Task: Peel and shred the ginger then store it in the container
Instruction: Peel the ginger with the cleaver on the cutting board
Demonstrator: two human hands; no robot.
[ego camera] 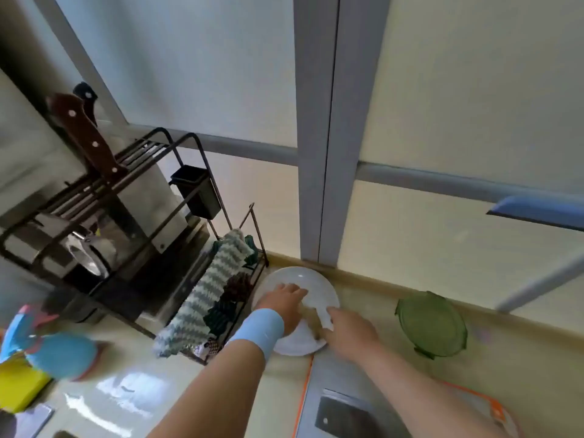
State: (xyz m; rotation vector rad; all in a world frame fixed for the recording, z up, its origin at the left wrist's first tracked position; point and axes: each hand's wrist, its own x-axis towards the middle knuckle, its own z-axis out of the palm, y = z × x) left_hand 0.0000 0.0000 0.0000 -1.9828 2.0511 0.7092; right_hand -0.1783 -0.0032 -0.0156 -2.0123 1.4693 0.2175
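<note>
A white plate (311, 281) lies on the counter by the wall. My left hand (284, 303), with a light blue wristband, rests palm down on the plate, and the blur hides what its fingers do. My right hand (350, 330) reaches in from the right, its fingertips closed around a blurred tan piece, the ginger (313, 324), at the plate's near side. To the right of the plate stands a green round container (431, 324).
A steel cutting board (347, 380) with an orange edge lies in front of me, a cleaver blade (341, 415) on it. A black rack (132, 216) with knives, a pot lid and striped cloths stands to the left. Colourful items sit at the far left.
</note>
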